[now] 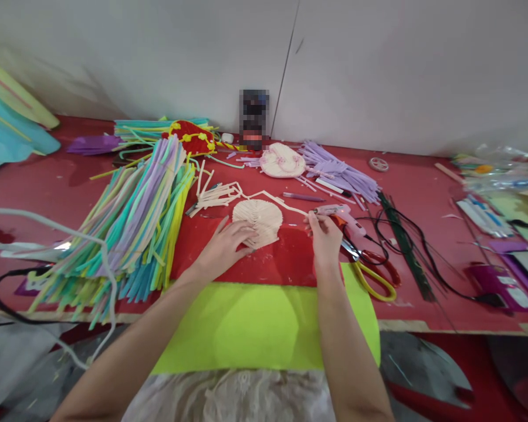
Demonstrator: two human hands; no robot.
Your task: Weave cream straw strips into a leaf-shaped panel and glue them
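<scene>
A cream, fan-shaped piece of pipe cleaners (264, 218) lies on a red sheet (286, 266). My left hand (229, 239) rests on its left side, fingers spread and laid flat. At the piece's right, my right hand (324, 233) has thumb and finger pinched on the end of a bent cream pipe cleaner (290, 206), which runs left above the fan. Just beyond that hand lies a pink glue gun (337, 212). Loose cream pipe cleaners (215, 196) are piled up and left of the fan.
Yellow-and-red-handled scissors (374, 281) sit right of my right hand, among black cords (422, 246). A large bundle of coloured pipe cleaners (136, 217) fills the left. Behind are a round pink-and-white piece (282, 160) and purple pipe cleaners (338, 170). A lime-green sheet (264, 328) overhangs the front edge.
</scene>
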